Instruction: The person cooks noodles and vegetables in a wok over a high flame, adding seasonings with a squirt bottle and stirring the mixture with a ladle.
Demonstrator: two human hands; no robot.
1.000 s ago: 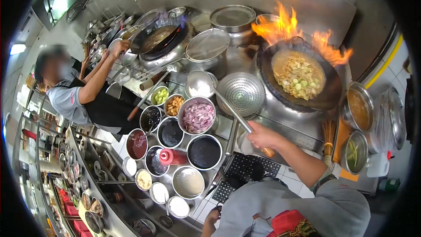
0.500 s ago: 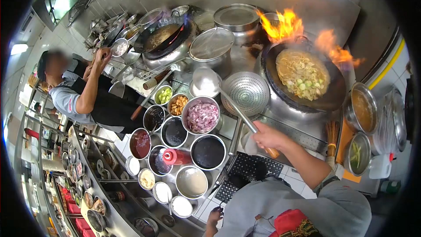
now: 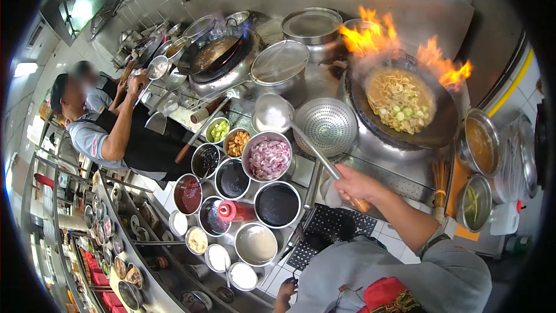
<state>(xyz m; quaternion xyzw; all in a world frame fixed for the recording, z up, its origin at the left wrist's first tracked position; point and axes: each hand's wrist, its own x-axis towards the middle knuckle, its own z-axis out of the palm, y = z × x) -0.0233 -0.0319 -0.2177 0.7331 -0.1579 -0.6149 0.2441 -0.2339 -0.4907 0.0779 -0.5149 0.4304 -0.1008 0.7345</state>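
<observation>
My right hand (image 3: pixel 354 185) is closed around the wooden end of a long-handled ladle (image 3: pixel 317 152). The ladle's metal bowl hangs at the left, over a round container holding something white, beside a perforated strainer (image 3: pixel 325 126). To the right of the ladle, a black wok (image 3: pixel 443 119) sits on the stove with noodles and pale green vegetable pieces (image 3: pixel 399 101) in brownish liquid. Flames (image 3: pixel 370 32) rise behind its far rim. Low in the view, my left hand (image 3: pixel 287 287) hangs by my body, away from the cookware; its fingers are too dark to make out.
Several metal containers of sauces and ingredients stand at left, including sliced onions (image 3: pixel 269 156) and a red squeeze bottle (image 3: pixel 234 211). A co-worker (image 3: pixel 104 136) stands by another wok (image 3: pixel 214 52), with a second person behind. Bowls (image 3: pixel 480 142) and a bamboo brush (image 3: pixel 440 185) lie right.
The flames behind the wok have changed shape. The ladle and my right hand have barely moved. The co-worker has shifted, and a second person's head now shows behind.
</observation>
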